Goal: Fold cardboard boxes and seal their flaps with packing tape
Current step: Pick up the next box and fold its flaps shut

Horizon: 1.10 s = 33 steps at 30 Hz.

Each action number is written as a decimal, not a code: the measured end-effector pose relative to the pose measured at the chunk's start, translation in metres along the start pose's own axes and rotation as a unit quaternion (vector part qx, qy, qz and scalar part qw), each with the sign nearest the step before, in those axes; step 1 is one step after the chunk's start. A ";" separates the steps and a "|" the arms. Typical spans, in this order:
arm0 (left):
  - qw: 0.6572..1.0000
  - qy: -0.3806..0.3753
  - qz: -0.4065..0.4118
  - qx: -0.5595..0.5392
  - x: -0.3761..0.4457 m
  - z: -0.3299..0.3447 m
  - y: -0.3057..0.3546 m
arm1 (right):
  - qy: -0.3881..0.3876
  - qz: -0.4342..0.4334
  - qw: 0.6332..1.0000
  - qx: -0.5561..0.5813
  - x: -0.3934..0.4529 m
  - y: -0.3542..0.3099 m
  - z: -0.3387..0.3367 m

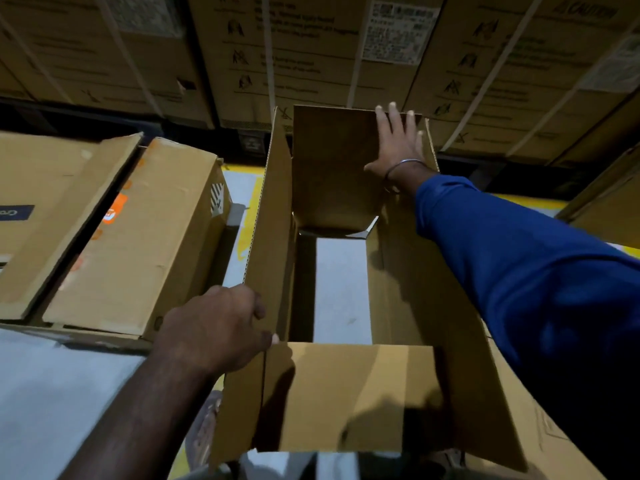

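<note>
Nearest of all, the near flap (349, 393) of the open cardboard box (408, 289) is folded inward, just beside the left hand (214, 327). That hand grips the top edge of the box's left wall (272, 220), fingers curled over it, probably to keep the wall upright and the box square while the flaps go in. Across the opening, the right hand (398, 143) lies flat with straight fingers on the far flap (332, 168), pressing it inward; the blue sleeve (519, 271) reaches over the right wall. Between the hands, pale floor (341, 289) shows through the unclosed gap, so no sealing has begun, and no tape is in view. Left of the left hand lie other cardboard boxes (131, 237); beyond the right hand stand strapped cartons (311, 46).
</note>
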<state>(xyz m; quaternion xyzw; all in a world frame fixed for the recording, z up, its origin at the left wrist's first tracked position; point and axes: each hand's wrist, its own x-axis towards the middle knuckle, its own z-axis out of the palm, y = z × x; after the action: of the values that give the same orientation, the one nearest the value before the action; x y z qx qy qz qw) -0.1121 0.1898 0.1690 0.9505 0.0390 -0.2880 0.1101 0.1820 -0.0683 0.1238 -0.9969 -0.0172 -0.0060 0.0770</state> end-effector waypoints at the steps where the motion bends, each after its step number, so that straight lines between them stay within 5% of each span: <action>1: 1.000 -0.002 0.000 -0.001 0.000 0.001 0.000 | 0.015 0.002 1.000 -0.017 0.001 0.004 0.002; 6: 1.000 -0.019 -0.007 -0.017 0.012 0.003 -0.009 | 0.096 -0.029 0.989 -0.111 -0.028 0.008 0.025; 14: 1.000 -0.005 -0.001 0.012 0.005 0.003 0.003 | -0.118 -0.095 0.986 -0.072 -0.083 0.038 0.097; 25: 0.987 0.105 0.099 0.074 -0.020 0.037 0.066 | -0.225 -0.052 0.972 0.040 -0.085 0.023 0.050; 28: 0.985 0.109 0.116 0.067 -0.020 0.058 0.075 | -0.172 -0.055 0.979 0.099 -0.112 0.021 0.015; 33: 0.985 0.112 0.128 -0.004 -0.016 0.066 0.071 | 0.033 -0.091 0.989 0.112 -0.204 0.052 -0.057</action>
<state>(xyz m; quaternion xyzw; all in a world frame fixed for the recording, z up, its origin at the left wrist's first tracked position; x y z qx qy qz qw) -0.1505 0.1052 0.1378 0.9734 -0.0701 -0.1632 0.1448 -0.0209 -0.1357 0.1689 -0.9755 -0.1062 -0.0441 0.1876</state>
